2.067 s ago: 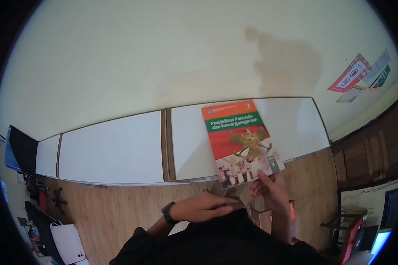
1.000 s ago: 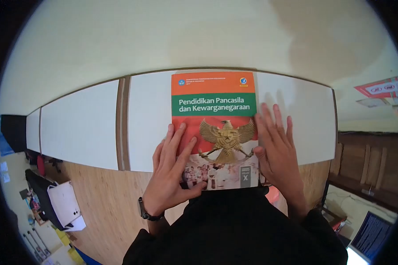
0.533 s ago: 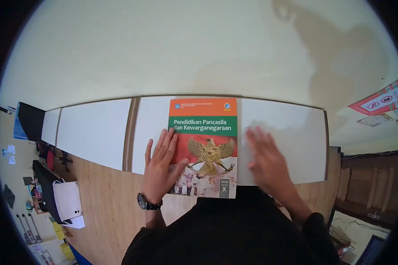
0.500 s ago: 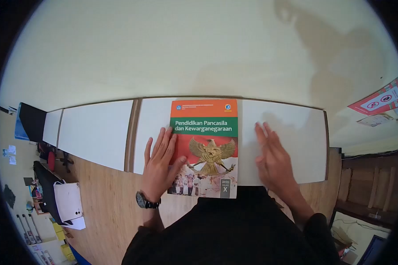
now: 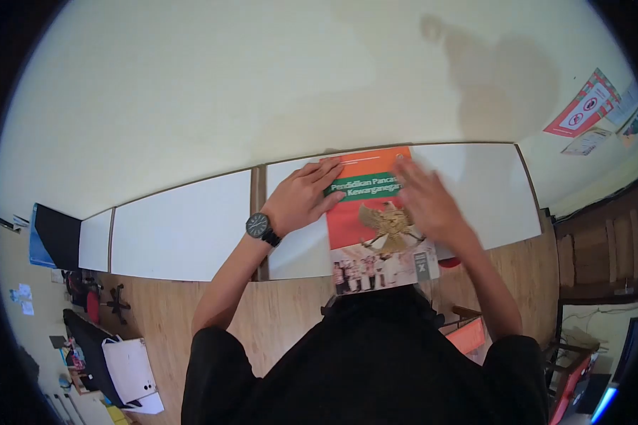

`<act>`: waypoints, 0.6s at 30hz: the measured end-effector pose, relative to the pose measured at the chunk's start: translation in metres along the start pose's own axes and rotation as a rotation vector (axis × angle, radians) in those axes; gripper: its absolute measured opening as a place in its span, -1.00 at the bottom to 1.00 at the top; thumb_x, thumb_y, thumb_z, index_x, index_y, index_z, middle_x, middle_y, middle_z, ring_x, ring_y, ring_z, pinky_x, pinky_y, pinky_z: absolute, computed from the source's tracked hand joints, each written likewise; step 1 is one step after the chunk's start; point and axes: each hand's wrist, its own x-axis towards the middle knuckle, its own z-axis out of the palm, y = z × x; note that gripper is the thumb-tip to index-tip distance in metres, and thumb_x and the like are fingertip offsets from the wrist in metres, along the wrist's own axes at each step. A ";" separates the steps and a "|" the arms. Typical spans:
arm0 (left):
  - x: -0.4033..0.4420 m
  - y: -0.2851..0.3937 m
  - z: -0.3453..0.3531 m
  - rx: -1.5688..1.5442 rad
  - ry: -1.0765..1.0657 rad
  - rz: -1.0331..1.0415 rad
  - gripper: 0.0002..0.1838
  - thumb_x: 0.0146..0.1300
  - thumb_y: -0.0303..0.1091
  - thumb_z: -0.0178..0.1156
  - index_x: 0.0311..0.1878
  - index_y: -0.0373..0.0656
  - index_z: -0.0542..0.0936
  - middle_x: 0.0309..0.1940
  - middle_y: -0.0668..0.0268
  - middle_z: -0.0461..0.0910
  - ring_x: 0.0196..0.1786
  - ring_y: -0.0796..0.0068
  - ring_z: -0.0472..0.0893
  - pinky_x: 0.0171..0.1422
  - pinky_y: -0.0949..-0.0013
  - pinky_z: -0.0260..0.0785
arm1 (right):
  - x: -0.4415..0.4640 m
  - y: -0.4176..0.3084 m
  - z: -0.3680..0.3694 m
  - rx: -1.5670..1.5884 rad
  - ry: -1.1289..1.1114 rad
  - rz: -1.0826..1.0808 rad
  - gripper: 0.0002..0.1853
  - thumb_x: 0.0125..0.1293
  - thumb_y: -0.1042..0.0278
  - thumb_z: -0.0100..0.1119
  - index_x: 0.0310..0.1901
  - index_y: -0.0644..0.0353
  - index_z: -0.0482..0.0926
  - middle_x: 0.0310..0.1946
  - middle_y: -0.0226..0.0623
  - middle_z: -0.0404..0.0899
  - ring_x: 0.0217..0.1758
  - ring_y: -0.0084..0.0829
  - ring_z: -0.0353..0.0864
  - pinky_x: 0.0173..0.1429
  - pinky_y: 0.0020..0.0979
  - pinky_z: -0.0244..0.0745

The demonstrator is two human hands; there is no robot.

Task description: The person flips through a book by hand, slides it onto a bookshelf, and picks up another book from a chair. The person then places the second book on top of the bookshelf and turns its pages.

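Observation:
A closed textbook (image 5: 358, 225) titled "Pendidikan Pancasila dan Kewarganegaraan" lies cover up on the white tabletop (image 5: 294, 258), slightly turned, its lower edge reaching past the table's front edge. A gold eagle emblem shows on its orange, green and red cover. My left hand (image 5: 303, 197), below a dark wristwatch (image 5: 258, 226), rests its outstretched fingers and thumb on the book's upper left side. My right hand (image 5: 431, 205) is over the book's right side, fingers extended and somewhat blurred, hiding part of the title.
A pale wall (image 5: 262, 85) rises directly behind the table. More white table panels (image 5: 181, 234) extend to the left, with a dark and blue box-like object (image 5: 47, 237) at the far end. Posters (image 5: 583, 106) hang at the right. An orange-red item (image 5: 466, 336) is below the table edge.
My left hand has slid up to the book's upper left side. The right hand has come from the table onto the book's right side. The book is now tilted; the view has shifted.

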 end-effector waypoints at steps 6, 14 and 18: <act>-0.004 -0.028 0.012 -0.139 0.123 0.082 -0.54 0.22 -0.35 0.13 0.19 -0.32 0.47 0.20 0.08 0.50 0.22 0.10 0.49 0.32 0.18 0.35 | 0.014 -0.091 -0.003 0.372 0.080 0.136 -0.42 0.48 0.14 -0.13 0.41 0.31 0.15 0.40 0.10 0.18 0.49 0.01 0.13 0.52 0.04 -0.06; -0.009 -0.043 0.029 -0.305 0.271 0.091 -0.66 0.18 -0.42 0.17 0.05 -0.23 0.57 0.10 0.08 0.57 0.23 0.11 0.48 0.32 0.17 0.33 | 0.035 -0.084 0.059 -0.053 0.128 -0.051 -0.42 0.46 0.12 -0.15 0.43 0.18 0.17 0.48 -0.08 0.07 0.55 -0.08 0.03 0.52 0.06 -0.05; -0.005 -0.039 0.028 -0.242 0.296 0.072 -0.71 0.30 -0.30 0.16 0.01 -0.25 0.58 0.16 0.16 0.53 0.28 0.19 0.44 0.34 0.17 0.27 | 0.002 -0.030 0.011 0.047 0.062 0.323 -0.42 0.51 0.05 -0.30 0.42 0.23 0.18 0.45 -0.02 0.13 0.55 -0.06 0.02 0.52 0.11 -0.13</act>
